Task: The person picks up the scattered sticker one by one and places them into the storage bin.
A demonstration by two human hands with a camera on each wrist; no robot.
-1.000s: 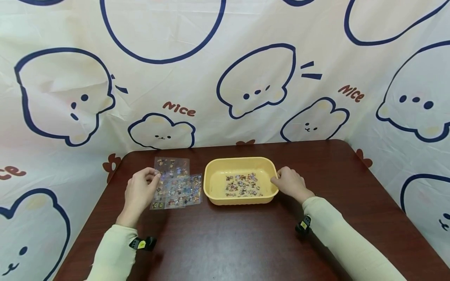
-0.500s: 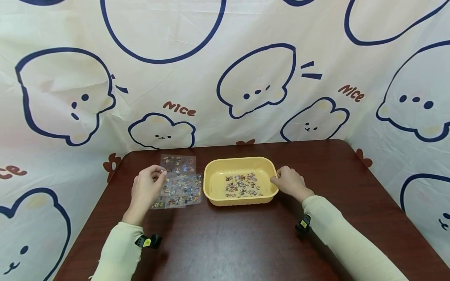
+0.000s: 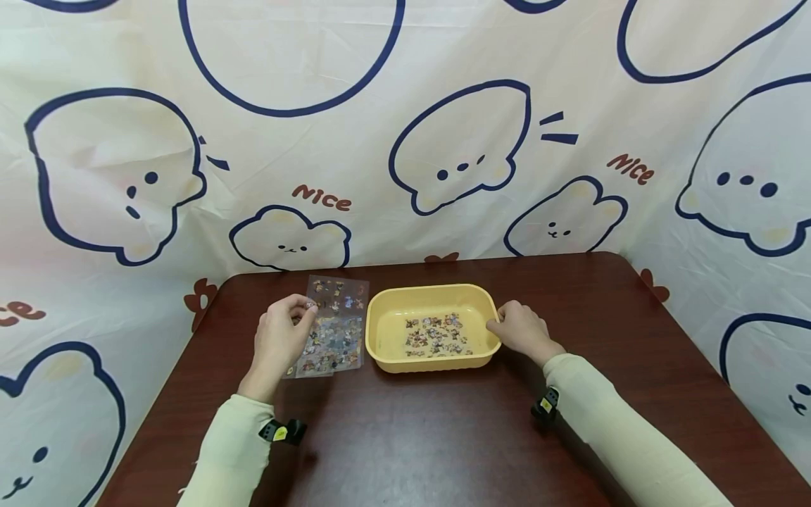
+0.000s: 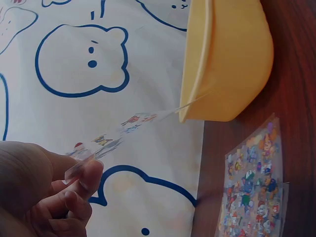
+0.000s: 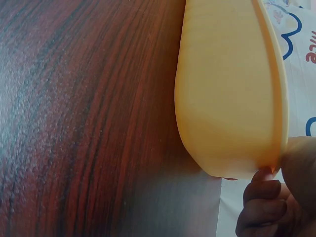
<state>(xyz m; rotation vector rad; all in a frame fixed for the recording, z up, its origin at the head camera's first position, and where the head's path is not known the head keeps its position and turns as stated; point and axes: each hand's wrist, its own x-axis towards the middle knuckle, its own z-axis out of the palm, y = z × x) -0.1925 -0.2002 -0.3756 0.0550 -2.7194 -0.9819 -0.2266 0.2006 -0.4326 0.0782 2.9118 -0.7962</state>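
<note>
- Currently pinching a thin, clear plastic sheet with small multicoloured figures [image 3: 340, 297] by one edge, between the thumb and fingertips of the left hand [image 3: 281, 343].
- Holding that sheet up above the table, stretched out from the left fingertips toward the right hand's side, far edge close to the tray; cannot tell touching from nearly touching there.
- Gripping, with the right hand [image 3: 522, 332], the near end of a yellow, rounded-rectangular plastic tray [image 3: 437, 365], nipping its rim between thumb and fingers.
- Standing upright between the two hands, with regard to that tray, on a glossy, dark reddish-brown, wood-grained table [image 3: 431, 436].
- Scattered over the tray floor, left of the right hand: many tiny multicoloured figures [image 3: 436, 334]; cannot tell loose from joined.
- Lying flat just right of the left hand, partly under the raised sheet: overlapping clear sheets crowded with colourful figures [image 3: 332, 348].
- Worn behind the hands: black wrist straps with yellow marks [image 3: 545, 406] and pale cream-green sleeves [image 3: 633, 431].
- Hanging beyond both hands: off-white cloth with navy animal outlines [image 3: 374, 155].
</note>
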